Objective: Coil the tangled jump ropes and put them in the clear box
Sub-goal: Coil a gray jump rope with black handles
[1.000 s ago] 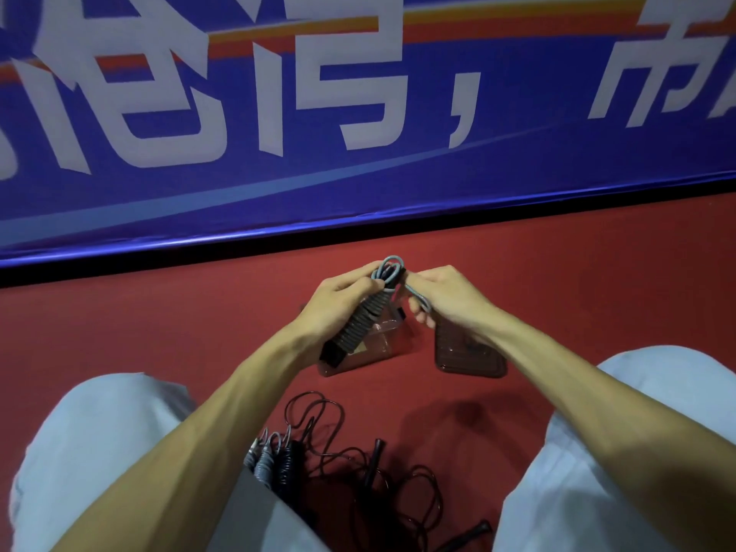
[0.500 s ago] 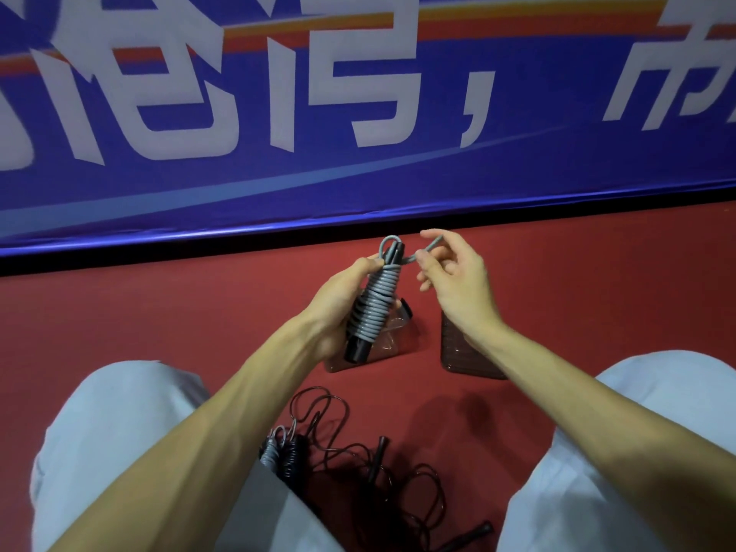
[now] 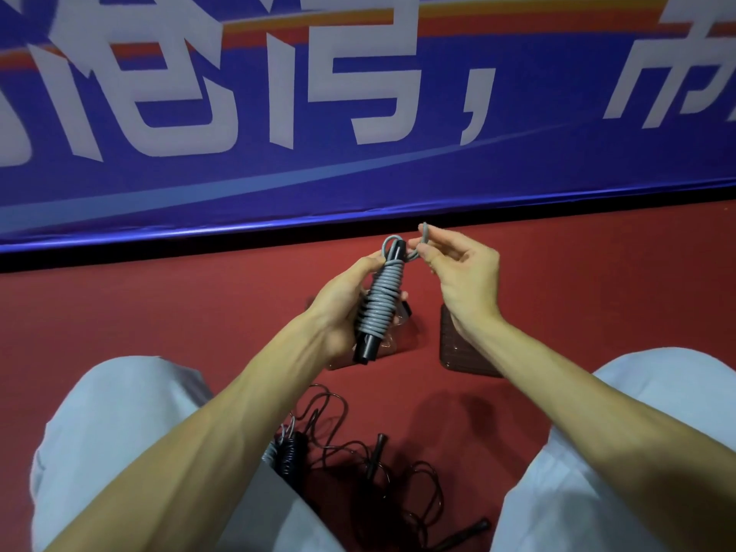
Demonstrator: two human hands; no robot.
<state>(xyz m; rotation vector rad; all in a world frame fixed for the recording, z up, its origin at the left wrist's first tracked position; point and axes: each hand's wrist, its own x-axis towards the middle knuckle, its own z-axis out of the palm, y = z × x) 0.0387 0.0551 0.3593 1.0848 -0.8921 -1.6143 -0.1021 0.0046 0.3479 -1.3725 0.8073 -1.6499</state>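
Note:
My left hand (image 3: 342, 308) grips a grey jump rope (image 3: 380, 302) wound tightly round its black handles, held upright above the floor. My right hand (image 3: 458, 276) pinches the rope's loose grey end near the top of the bundle. The clear box (image 3: 392, 346) lies on the red floor behind the bundle, mostly hidden by my left hand. A tangled black jump rope (image 3: 382, 472) sprawls on the floor between my knees. Next to it a coiled rope bundle (image 3: 284, 452) rests by my left leg.
A dark clear lid (image 3: 462, 348) lies flat on the red floor (image 3: 159, 312) right of the box, partly under my right wrist. A blue banner wall (image 3: 358, 113) stands close behind. My knees in light trousers frame both sides.
My right hand has pulled the grey end up and to the right, away from the bundle top. My left hand has tilted the wound bundle more upright and lifted it slightly.

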